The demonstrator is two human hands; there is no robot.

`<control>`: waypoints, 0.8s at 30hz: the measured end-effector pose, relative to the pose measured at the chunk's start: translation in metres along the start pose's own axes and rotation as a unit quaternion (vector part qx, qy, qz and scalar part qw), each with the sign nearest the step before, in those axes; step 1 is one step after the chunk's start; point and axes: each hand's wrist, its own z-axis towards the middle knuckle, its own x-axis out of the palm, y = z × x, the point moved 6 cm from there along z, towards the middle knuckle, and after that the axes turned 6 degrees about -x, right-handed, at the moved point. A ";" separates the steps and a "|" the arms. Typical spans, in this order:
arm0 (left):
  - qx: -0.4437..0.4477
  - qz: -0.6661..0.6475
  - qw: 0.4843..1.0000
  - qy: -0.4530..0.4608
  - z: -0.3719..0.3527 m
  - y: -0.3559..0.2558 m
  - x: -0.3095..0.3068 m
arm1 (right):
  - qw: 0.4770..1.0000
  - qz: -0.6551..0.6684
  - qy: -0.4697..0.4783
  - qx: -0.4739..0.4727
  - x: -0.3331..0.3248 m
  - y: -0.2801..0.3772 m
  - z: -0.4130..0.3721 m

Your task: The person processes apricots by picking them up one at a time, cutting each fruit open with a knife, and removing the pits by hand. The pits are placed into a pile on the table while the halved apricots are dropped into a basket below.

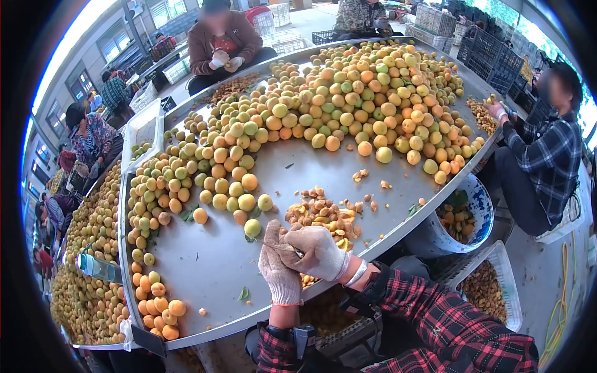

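My left hand (278,266), in a soiled knit glove, is closed and raised at the near edge of the metal table (233,264). Against it presses my right hand (318,250), gloved too, with its fingers curled. A thin, dark-edged thing shows between the hands, too small to name; whatever else they hold is hidden by the gloves. Just beyond them lies a heap of apricot stones and torn apricot pieces (323,214). One greenish apricot (252,228) rests close to my left fingertips. A large pile of whole apricots (348,93) covers the far side.
Beside the table at right stand a blue-and-white bucket (482,214) with fruit scraps and a white crate (507,292) of brown stones. A co-worker in plaid (538,149) sits at right, another (224,43) across. A bottle (99,267) stands left.
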 end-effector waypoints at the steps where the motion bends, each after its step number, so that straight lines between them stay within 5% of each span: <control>1: 0.001 -0.001 1.000 -0.001 0.001 0.000 -0.001 | 1.000 0.000 0.001 -0.001 -0.001 0.000 0.000; 13: -0.052 0.038 0.998 0.016 0.012 0.018 -0.019 | 0.999 -0.034 0.013 -0.026 0.000 0.001 -0.001; 15: 0.071 0.331 0.940 0.037 0.015 0.012 -0.018 | 0.997 -0.058 0.019 -0.040 0.001 0.004 0.001; 16: 0.072 0.328 0.941 0.036 0.014 0.012 -0.021 | 0.997 -0.059 0.021 -0.042 0.001 0.005 0.002; 18: 0.181 0.523 0.830 0.065 0.005 -0.004 -0.006 | 0.994 -0.068 0.029 -0.081 0.003 0.010 0.006; 22: 0.199 0.540 0.817 0.041 -0.002 -0.026 0.006 | 0.990 -0.072 0.058 -0.104 0.004 0.017 0.014; 24: 0.166 0.450 0.872 0.097 -0.002 -0.028 0.009 | 0.989 -0.061 0.071 -0.119 0.006 0.023 0.018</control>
